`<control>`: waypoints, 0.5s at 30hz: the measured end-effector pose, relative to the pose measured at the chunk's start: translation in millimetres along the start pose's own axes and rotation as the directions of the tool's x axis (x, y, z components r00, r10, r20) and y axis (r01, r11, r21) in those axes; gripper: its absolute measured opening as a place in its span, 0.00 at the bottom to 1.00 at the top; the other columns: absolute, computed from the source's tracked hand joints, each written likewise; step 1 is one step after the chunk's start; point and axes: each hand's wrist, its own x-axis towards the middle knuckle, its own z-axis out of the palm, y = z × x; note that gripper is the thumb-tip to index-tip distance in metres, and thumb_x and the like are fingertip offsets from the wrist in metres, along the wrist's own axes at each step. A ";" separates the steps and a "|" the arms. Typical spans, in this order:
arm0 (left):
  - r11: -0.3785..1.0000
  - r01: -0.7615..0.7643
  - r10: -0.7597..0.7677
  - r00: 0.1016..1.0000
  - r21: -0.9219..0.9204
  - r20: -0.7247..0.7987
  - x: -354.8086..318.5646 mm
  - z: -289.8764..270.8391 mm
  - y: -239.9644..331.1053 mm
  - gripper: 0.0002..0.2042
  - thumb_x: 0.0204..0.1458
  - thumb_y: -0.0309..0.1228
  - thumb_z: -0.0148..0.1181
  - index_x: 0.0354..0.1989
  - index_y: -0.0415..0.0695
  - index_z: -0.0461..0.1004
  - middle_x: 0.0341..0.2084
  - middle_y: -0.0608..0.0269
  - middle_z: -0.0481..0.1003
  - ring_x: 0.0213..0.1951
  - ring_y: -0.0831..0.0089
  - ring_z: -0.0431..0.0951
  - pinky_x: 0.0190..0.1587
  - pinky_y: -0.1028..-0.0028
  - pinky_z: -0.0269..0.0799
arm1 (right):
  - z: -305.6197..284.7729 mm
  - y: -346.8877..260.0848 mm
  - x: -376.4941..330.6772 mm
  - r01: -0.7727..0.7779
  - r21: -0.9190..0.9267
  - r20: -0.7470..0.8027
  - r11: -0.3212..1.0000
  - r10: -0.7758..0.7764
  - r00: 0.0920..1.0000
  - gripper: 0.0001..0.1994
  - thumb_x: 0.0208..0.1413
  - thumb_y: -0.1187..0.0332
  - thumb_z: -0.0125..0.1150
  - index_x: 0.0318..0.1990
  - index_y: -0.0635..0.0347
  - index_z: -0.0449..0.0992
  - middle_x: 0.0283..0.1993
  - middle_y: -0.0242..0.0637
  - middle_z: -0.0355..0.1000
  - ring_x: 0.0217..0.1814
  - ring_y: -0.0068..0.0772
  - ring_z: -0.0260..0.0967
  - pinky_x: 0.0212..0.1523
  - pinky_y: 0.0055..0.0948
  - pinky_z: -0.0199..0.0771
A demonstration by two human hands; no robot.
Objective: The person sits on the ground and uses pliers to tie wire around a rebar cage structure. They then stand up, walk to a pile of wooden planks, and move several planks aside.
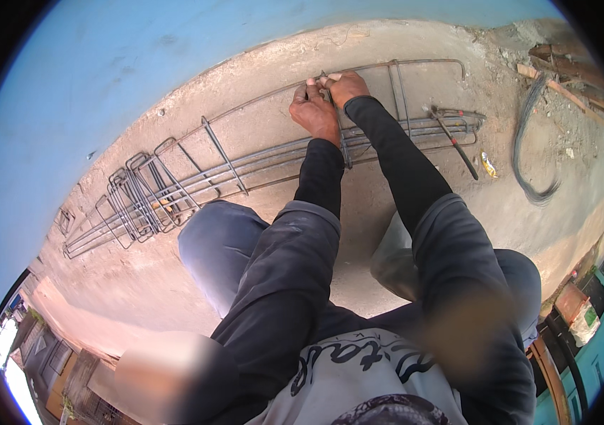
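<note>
Long steel rebars (pixel 259 166) lie side by side on the dusty concrete floor, with rectangular stirrups around them. My left hand (pixel 314 110) and my right hand (pixel 345 85) meet at the top bar (pixel 259 99), where a stirrup (pixel 344 142) crosses it. Both hands pinch something thin at that joint; what it is I cannot make out. Dark long sleeves cover both forearms. A bunch of loose stirrups (pixel 139 198) is gathered at the left end of the bars.
A hooked tool with a red-tipped handle (pixel 454 142) lies on the bars to the right. A coil of dark wire (pixel 528 149) sits further right, near wood scraps (pixel 564 78). A blue wall (pixel 103 85) runs behind. My knees are bent below.
</note>
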 end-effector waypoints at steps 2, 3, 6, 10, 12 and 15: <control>0.970 0.128 -0.126 0.992 -0.209 0.024 -0.3 -2.1 -13.3 0.13 0.62 0.31 0.55 0.38 0.30 0.77 0.29 0.57 0.79 0.30 0.69 0.77 0.32 0.71 0.69 | -4.3 -5.5 -4.8 0.042 -0.011 0.057 0.999 -0.041 0.998 0.25 0.58 0.49 0.59 0.46 0.68 0.79 0.49 0.51 0.77 0.51 0.47 0.74 0.52 0.38 0.73; 0.936 0.196 -0.195 0.980 -0.292 0.032 1.8 -3.0 -16.6 0.12 0.61 0.30 0.56 0.38 0.30 0.77 0.29 0.59 0.78 0.30 0.71 0.76 0.33 0.72 0.69 | -5.9 -9.3 -8.1 0.063 -0.016 0.087 0.998 -0.061 0.994 0.26 0.58 0.49 0.59 0.46 0.68 0.79 0.49 0.51 0.76 0.51 0.47 0.74 0.52 0.38 0.73; 0.797 0.412 -0.406 0.907 -0.442 0.115 3.8 -0.5 -16.9 0.10 0.61 0.28 0.58 0.37 0.31 0.77 0.30 0.61 0.78 0.29 0.75 0.73 0.34 0.74 0.69 | -13.4 -10.5 0.2 0.130 -0.139 0.132 0.982 -0.112 0.985 0.27 0.55 0.48 0.62 0.35 0.71 0.80 0.38 0.55 0.78 0.45 0.49 0.77 0.47 0.37 0.76; 0.658 0.639 -0.602 0.764 -0.399 0.232 19.1 -4.0 -19.7 0.09 0.61 0.29 0.58 0.37 0.33 0.77 0.30 0.62 0.77 0.29 0.76 0.73 0.33 0.74 0.69 | -9.0 -6.0 6.7 0.091 -0.289 -0.026 0.953 -0.103 0.994 0.29 0.55 0.45 0.60 0.38 0.72 0.78 0.40 0.58 0.77 0.46 0.51 0.77 0.48 0.39 0.76; 0.607 0.693 -0.665 0.711 -0.390 0.229 26.6 -2.5 -21.7 0.09 0.60 0.30 0.59 0.36 0.34 0.78 0.30 0.62 0.77 0.30 0.76 0.74 0.32 0.74 0.69 | -5.6 -10.2 3.4 0.079 -0.314 -0.062 0.946 -0.104 0.993 0.29 0.56 0.45 0.60 0.40 0.72 0.77 0.42 0.58 0.77 0.48 0.51 0.76 0.49 0.39 0.75; 0.555 0.734 -0.741 0.650 -0.393 0.168 34.9 1.7 -23.5 0.10 0.60 0.31 0.60 0.36 0.34 0.78 0.29 0.63 0.77 0.29 0.76 0.73 0.31 0.74 0.68 | -7.6 -16.2 -4.8 0.055 -0.263 -0.014 0.963 -0.061 0.998 0.30 0.56 0.46 0.59 0.44 0.72 0.76 0.45 0.59 0.76 0.50 0.52 0.75 0.50 0.40 0.75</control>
